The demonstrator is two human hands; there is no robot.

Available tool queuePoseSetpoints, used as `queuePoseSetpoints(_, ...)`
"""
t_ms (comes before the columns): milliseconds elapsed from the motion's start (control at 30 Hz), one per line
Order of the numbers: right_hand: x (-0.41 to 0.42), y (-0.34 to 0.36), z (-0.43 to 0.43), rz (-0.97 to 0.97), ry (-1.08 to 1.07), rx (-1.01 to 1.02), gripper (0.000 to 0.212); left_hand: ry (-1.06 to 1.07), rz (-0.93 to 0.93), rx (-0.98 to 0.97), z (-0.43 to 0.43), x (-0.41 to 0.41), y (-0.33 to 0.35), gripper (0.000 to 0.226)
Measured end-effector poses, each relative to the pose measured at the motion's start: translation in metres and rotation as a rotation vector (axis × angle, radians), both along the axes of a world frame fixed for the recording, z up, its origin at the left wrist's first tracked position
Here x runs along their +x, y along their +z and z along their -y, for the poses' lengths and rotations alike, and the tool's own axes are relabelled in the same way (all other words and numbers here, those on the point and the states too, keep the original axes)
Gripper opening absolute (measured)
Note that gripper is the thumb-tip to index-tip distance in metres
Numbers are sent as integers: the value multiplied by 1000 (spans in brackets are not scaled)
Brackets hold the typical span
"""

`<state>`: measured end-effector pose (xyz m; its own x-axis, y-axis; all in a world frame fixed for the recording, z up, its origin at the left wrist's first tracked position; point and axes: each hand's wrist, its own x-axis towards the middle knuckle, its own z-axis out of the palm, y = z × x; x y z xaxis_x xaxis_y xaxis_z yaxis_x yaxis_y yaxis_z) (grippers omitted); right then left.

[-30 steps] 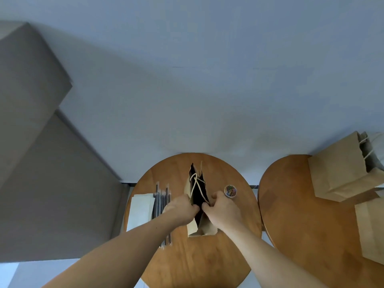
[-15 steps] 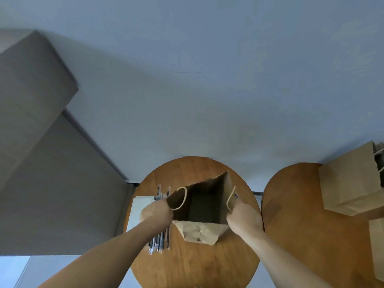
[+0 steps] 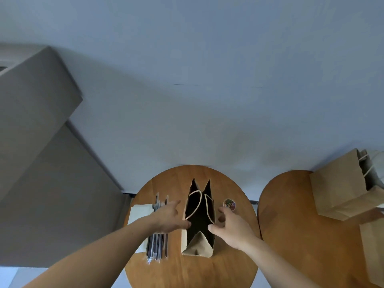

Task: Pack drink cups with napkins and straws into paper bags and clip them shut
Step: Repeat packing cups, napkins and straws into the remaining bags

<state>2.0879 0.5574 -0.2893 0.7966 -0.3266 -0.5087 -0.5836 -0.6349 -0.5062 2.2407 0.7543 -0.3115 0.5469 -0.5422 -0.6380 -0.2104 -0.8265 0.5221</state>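
Note:
A brown paper bag (image 3: 197,245) with cord handles stands upright and open in the middle of the round wooden table (image 3: 187,269). My left hand (image 3: 169,217) is at the bag's left side with fingers spread, its thumb touching the rim. My right hand (image 3: 230,224) is at the bag's right side, fingers loosely bent, holding nothing. Wrapped dark straws (image 3: 158,244) lie left of the bag, partly under my left hand. White napkins (image 3: 138,214) lie further left. A small round tub of coloured clips (image 3: 229,203) sits right of the bag. No drink cup shows.
A second wooden table (image 3: 307,246) stands to the right with two more brown paper bags (image 3: 340,190) (image 3: 374,250) on it. A grey cabinet (image 3: 37,163) rises at the left. The wall is close behind both tables.
Both hands have let go of the bag's rim and handles. The bag, pulled wide half a second ago, now stands on its own with a narrower mouth.

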Motion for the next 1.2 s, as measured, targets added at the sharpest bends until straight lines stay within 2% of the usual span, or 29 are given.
queuePoseSetpoints(133, -1, 14, 9, 27, 23, 114, 73, -80, -33, -5, -5, 19, 15, 103)
queuePoseSetpoints(200, 4, 21, 14, 57, 28, 65, 67, -117, 95, 35, -2, 27, 23, 93)
queuePoseSetpoints(300, 20, 32, 18, 103, 29, -69, 61, -119, 392, 71, 7, 34, 38, 77)
queuePoseSetpoints(367, 33, 39, 19, 136, 70, -121, 60, -100, 503, 64, 16, 36, 49, 69)
queuePoseSetpoints(467, 55, 51, 21, 193, 141, -181, 61, -86, 628, 83, 25, 40, 66, 65)
queuePoseSetpoints(667, 110, 83, 22, 329, 304, -256, 64, -7, 746, 156, 19, 61, 108, 69)
queuePoseSetpoints(933, 187, 154, -28, 484, 492, -329, 68, 163, 931, 139, -35, 93, 206, 66)
queuePoseSetpoints(1200, 253, 253, -136, 681, 580, -386, 63, 315, 1099, 89, -152, 134, 308, 68)
